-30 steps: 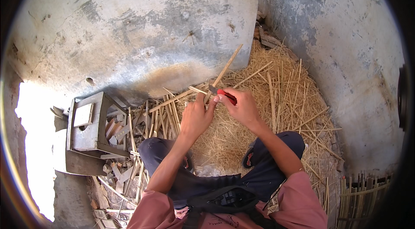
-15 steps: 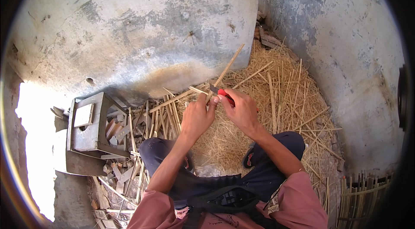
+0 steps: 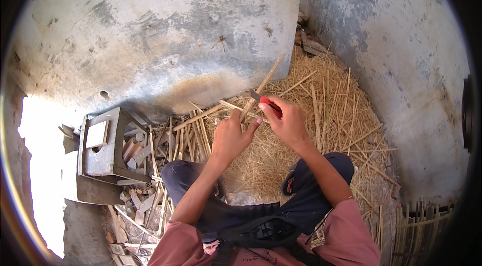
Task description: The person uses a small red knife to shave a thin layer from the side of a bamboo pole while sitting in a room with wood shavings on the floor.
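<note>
My left hand is closed round the lower end of a pale wooden strip, with its thumb raised to the right. The strip slants up and away to the right. A shorter pale strip crosses just beyond the fingers; whether it is also held I cannot tell. My right hand grips a knife with a red handle. Its dark blade points up and left, beside or against the long strip; actual contact is unclear. The two hands are slightly apart, above a bed of shavings between my knees.
On the left, a worn wooden box frame stands by rubble. Loose strips are heaped beside it. More sticks lie over the shavings at right. A slatted piece is at lower right. Weathered walls close in the space.
My right hand and the knife have shifted to the right, away from my left thumb. That thumb has lifted off, while the strip is still held at nearly the same slant.
</note>
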`<state>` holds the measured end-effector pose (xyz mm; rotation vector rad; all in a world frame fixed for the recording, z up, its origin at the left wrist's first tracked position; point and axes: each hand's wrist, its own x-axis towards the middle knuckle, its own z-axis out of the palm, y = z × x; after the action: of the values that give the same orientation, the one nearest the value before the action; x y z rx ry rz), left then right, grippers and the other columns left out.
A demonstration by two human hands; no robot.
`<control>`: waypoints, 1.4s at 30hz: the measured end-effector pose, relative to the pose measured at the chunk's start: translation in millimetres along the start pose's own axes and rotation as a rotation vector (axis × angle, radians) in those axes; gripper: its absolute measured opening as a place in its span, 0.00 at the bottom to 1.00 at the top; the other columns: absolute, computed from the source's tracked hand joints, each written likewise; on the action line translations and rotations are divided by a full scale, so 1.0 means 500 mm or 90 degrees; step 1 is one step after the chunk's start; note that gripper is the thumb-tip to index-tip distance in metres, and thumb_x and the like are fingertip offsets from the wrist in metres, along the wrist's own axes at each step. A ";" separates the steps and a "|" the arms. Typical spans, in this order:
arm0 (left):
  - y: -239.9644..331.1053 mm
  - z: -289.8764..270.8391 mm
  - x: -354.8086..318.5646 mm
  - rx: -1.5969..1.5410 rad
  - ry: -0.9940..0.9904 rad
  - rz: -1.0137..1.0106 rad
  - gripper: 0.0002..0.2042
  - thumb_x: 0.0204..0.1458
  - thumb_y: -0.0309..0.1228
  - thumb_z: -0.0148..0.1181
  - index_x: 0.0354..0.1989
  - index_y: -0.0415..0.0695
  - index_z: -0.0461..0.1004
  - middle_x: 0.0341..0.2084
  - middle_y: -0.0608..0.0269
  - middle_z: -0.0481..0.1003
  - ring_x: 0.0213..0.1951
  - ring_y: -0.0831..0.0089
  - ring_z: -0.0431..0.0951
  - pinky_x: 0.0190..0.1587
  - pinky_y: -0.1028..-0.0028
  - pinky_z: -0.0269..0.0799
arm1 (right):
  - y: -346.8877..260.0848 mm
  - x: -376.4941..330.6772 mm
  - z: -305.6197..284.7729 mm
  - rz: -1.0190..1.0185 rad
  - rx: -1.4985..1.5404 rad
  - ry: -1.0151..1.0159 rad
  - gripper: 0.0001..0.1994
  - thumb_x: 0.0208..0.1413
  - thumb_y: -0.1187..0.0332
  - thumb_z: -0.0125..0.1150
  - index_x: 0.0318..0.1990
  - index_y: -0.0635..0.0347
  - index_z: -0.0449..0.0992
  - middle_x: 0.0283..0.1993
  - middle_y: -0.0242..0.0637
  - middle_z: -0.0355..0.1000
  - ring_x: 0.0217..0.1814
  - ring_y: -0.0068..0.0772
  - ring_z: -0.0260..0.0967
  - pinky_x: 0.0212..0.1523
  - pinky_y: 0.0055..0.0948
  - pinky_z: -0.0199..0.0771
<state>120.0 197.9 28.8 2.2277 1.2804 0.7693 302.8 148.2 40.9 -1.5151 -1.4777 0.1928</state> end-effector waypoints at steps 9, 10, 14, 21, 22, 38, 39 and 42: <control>-0.008 -0.015 0.010 -0.045 -0.086 -0.028 0.33 0.55 0.57 0.73 0.44 0.33 0.73 0.20 0.50 0.74 0.23 0.59 0.79 0.29 0.61 0.72 | 0.013 0.001 -0.013 0.023 0.105 -0.171 0.17 0.65 0.56 0.67 0.45 0.65 0.85 0.23 0.45 0.73 0.21 0.36 0.67 0.27 0.36 0.67; -0.001 -0.020 0.008 -0.058 -0.099 -0.034 0.32 0.57 0.56 0.72 0.45 0.33 0.73 0.21 0.49 0.75 0.23 0.59 0.79 0.30 0.61 0.72 | 0.016 0.000 -0.010 0.029 0.109 -0.164 0.17 0.65 0.56 0.67 0.45 0.65 0.85 0.22 0.45 0.73 0.21 0.36 0.67 0.27 0.36 0.66; -0.017 -0.014 0.006 -0.127 -0.093 -0.013 0.30 0.61 0.54 0.69 0.47 0.32 0.73 0.26 0.44 0.76 0.24 0.60 0.79 0.31 0.62 0.72 | 0.023 0.001 -0.001 0.038 0.108 -0.156 0.17 0.65 0.57 0.67 0.45 0.65 0.85 0.22 0.45 0.73 0.21 0.36 0.66 0.26 0.36 0.65; 0.012 -0.026 0.005 -0.064 -0.058 -0.033 0.27 0.65 0.53 0.64 0.41 0.34 0.74 0.17 0.47 0.73 0.22 0.51 0.78 0.30 0.56 0.71 | 0.026 0.007 0.010 0.015 0.101 -0.135 0.17 0.65 0.57 0.68 0.46 0.65 0.85 0.23 0.45 0.74 0.21 0.37 0.67 0.26 0.37 0.65; 0.011 -0.023 0.004 -0.050 -0.042 -0.026 0.26 0.65 0.53 0.64 0.40 0.35 0.74 0.16 0.47 0.73 0.22 0.50 0.78 0.30 0.55 0.71 | 0.026 0.008 0.010 0.014 0.098 -0.132 0.16 0.65 0.58 0.68 0.45 0.65 0.85 0.24 0.45 0.75 0.21 0.38 0.69 0.27 0.37 0.67; 0.013 -0.009 0.001 0.052 -0.013 -0.022 0.30 0.68 0.56 0.58 0.39 0.33 0.72 0.15 0.41 0.74 0.25 0.39 0.80 0.30 0.50 0.73 | 0.010 -0.019 0.043 -0.057 -0.032 0.016 0.14 0.66 0.58 0.66 0.47 0.60 0.82 0.27 0.43 0.79 0.29 0.47 0.80 0.30 0.41 0.76; 0.012 -0.010 0.002 0.045 -0.017 -0.022 0.31 0.67 0.58 0.57 0.38 0.33 0.72 0.15 0.41 0.73 0.24 0.40 0.80 0.30 0.50 0.73 | 0.006 -0.015 0.037 -0.031 -0.012 -0.011 0.14 0.66 0.58 0.66 0.47 0.60 0.82 0.27 0.44 0.79 0.29 0.47 0.80 0.30 0.41 0.76; 0.007 -0.013 0.004 0.028 -0.026 -0.018 0.34 0.65 0.62 0.58 0.38 0.32 0.72 0.14 0.44 0.72 0.23 0.44 0.81 0.29 0.52 0.72 | 0.021 -0.011 0.022 -0.007 0.028 -0.103 0.14 0.66 0.59 0.66 0.47 0.62 0.83 0.27 0.45 0.77 0.28 0.47 0.79 0.29 0.40 0.74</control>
<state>118.9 198.8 36.4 2.2428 1.3189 0.6886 301.0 151.4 25.2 -1.4837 -1.5983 0.3464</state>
